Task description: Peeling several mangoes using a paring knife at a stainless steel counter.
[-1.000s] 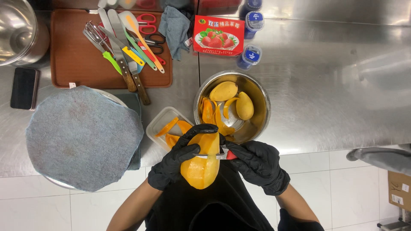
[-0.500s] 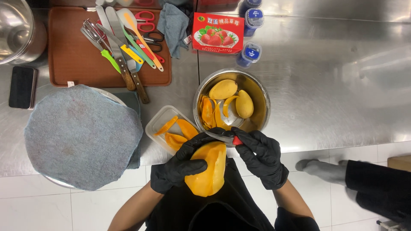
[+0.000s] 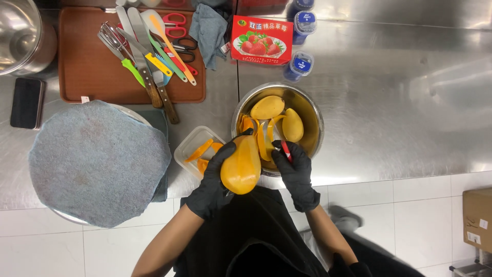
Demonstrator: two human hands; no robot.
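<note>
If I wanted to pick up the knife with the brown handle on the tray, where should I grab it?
Grab the brown-handled knife by its wooden handle, the end pointing toward the counter's front edge and sticking off the brown tray. Come from that near side: the handle lies bare there, while the blade runs back under the other tools, probably crowded and sharp.

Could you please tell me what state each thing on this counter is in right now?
Mango: held upright in left hand, mostly peeled.
Peeler: gripped in right hand, over the bowl.
Steel bowl: holds two peeled mangoes and peel strips.
Plastic tub: open, with peel strips inside.
Brown tray: loaded with knives, scissors and whisk.
Grey cloth: spread over a round dish.
Phone: lying flat, screen dark.
</note>
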